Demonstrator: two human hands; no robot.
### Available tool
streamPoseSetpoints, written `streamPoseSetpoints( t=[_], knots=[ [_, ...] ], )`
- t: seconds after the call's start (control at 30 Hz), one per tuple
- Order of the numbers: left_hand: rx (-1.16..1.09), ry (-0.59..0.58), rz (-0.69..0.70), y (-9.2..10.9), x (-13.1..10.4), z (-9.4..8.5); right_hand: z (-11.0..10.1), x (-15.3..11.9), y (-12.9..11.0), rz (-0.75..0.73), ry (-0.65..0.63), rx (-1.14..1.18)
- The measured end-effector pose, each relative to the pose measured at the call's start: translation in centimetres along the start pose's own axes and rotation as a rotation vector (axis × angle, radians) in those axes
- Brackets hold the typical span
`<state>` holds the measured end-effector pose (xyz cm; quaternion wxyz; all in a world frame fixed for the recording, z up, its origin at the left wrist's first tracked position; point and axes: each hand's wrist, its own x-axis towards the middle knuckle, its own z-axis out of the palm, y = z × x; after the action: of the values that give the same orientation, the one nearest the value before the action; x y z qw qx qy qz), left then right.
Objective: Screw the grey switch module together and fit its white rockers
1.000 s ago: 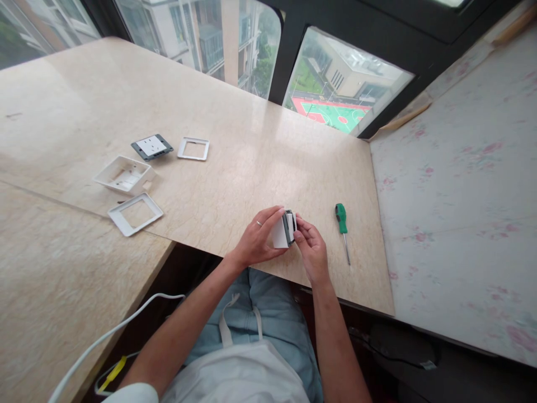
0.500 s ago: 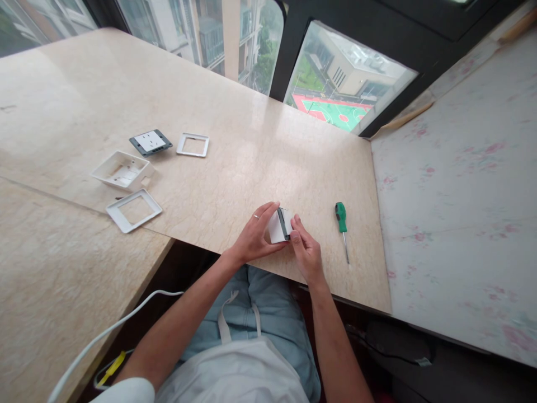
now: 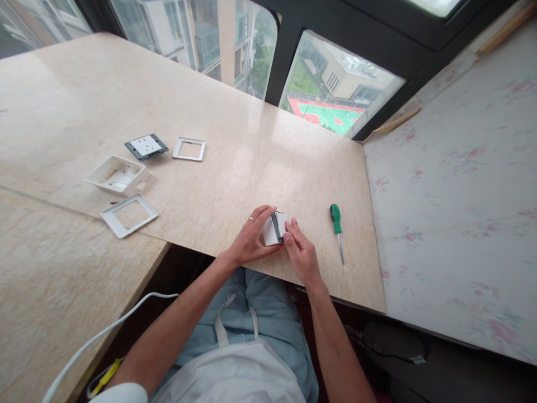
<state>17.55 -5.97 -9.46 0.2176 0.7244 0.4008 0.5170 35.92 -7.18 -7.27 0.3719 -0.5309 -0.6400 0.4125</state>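
Near the table's front edge, my left hand grips a small white wall box, thumb below and fingers above. A dark grey frame runs along the box's right side, with a white panel beside it. The fingertips and thumb of my right hand pinch that panel side. My fingers partly hide the panel, so I cannot tell whether it is a socket or a switch. To the right, a green-handled screwdriver lies with its tip towards me.
At the left are a socket module with a dark frame, a small white frame, an open white wall box and a larger white frame. A window borders the table behind; a papered wall stands right.
The view has shifted slightly, moving the whole scene a little left in the picture. Both hands keep their hold on the wall box, with no clear change in grip.
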Motion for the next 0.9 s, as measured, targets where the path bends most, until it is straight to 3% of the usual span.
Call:
streamPoseSetpoints(
  t=[0.23, 0.33, 0.53, 0.67, 0.77, 0.9],
  knots=[
    [-0.154, -0.017, -0.137, -0.1, -0.5, 0.1, -0.7, 0.5, 0.3, -0.014, -0.035, 0.019],
    [-0.285, -0.022, -0.212, -0.5, -0.8, 0.3, -0.4, 0.4, 0.8, -0.002, -0.054, 0.151],
    [-0.528, -0.032, -0.231, -1.2, -1.2, 0.7, 0.8, 0.5, 1.3, 0.277, 0.077, 0.615],
    [-0.619, -0.098, -0.219, -1.1, -1.4, 1.0, 0.7, 1.6, 0.5, 0.402, -0.003, 0.853],
    [-0.636, -0.136, -0.231, -0.8, -1.5, 1.1, 0.8, 2.3, -0.2, 0.448, 0.037, 0.866],
    [-0.702, -0.144, -0.349, -0.1, -1.2, 1.6, 1.1, 2.3, -0.6, 0.380, 0.163, 0.766]
  ],
)
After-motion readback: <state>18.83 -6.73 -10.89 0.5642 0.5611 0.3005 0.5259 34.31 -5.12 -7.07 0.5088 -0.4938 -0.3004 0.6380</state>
